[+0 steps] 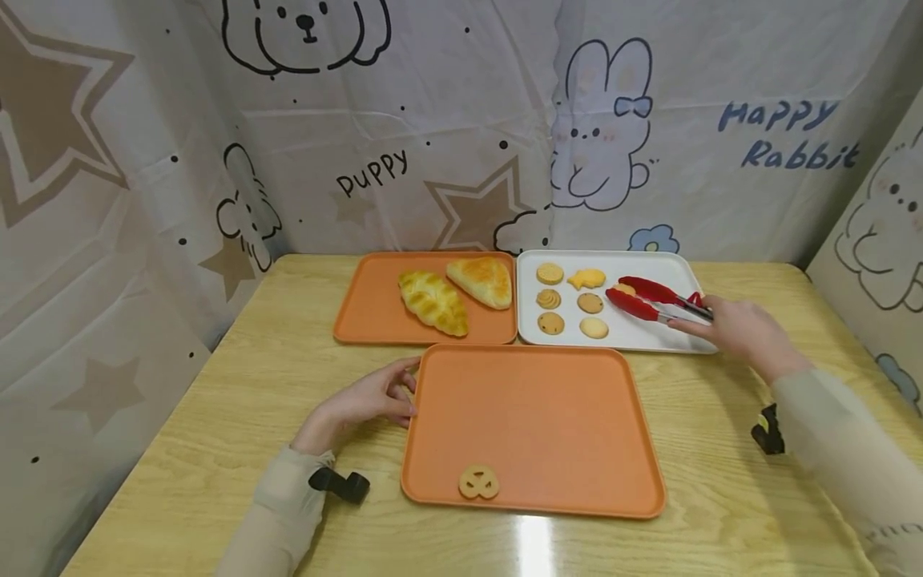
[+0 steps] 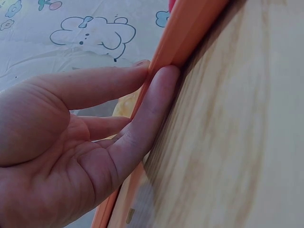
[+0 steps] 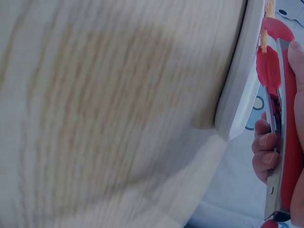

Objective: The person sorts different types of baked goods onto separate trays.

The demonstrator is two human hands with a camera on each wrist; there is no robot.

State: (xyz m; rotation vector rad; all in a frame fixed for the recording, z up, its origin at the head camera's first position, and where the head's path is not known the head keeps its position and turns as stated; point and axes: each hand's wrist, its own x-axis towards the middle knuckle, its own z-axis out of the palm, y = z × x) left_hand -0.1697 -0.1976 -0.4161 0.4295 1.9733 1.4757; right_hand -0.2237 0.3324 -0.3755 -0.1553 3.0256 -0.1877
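My left hand is at the left edge of the near orange tray, its thumb and fingers pinching the rim; the left wrist view shows the fingertips right at that rim. A pretzel-shaped cookie lies near the tray's front left corner. Over the white tray at the back right, my right hand grips red-tipped metal tongs. Between the red tips sits a small golden cookie, partly hidden. Several other cookies, among them a fish-shaped one, lie left of the tongs in two columns.
A second orange tray at the back left bears a braided bread and a triangular pastry. It stands beside the white tray, both directly behind the near tray. A printed cloth hangs behind the wooden table.
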